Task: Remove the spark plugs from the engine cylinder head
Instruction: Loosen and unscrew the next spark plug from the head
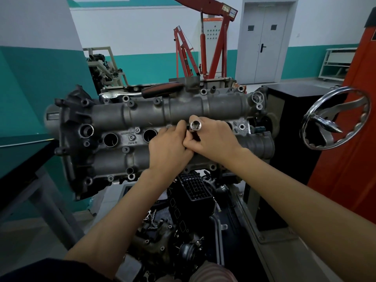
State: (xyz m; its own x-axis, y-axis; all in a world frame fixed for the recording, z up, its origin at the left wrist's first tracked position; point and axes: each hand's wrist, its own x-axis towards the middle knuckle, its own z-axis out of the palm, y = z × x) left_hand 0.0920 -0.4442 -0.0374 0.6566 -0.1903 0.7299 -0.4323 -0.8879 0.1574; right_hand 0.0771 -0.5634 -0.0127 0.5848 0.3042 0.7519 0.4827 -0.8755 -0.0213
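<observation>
Both hands on the shiny steel spark plug socket (195, 126) poking out of a well mid grey cast-aluminium cylinder head (142, 112). Right hand (213, 139) curled round it, left hand (171, 145) pinching beside. Plug itself hidden down the well. Probably light but brittle ceramic, so lift straight, gripping the socket's knurled top.

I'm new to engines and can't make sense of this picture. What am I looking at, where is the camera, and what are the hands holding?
The camera sits on the person's head, looking forward and down at their bare arms. The big grey metal block is an engine cylinder head on a stand. The round dark holes along its middle, like this spark plug well, lead down to the spark plugs. The right hand grips a shiny socket, a tube-shaped tool, over another well. The left hand pinches something beside it; what exactly is hidden. A ratchet handle lies along the far edge.
</observation>
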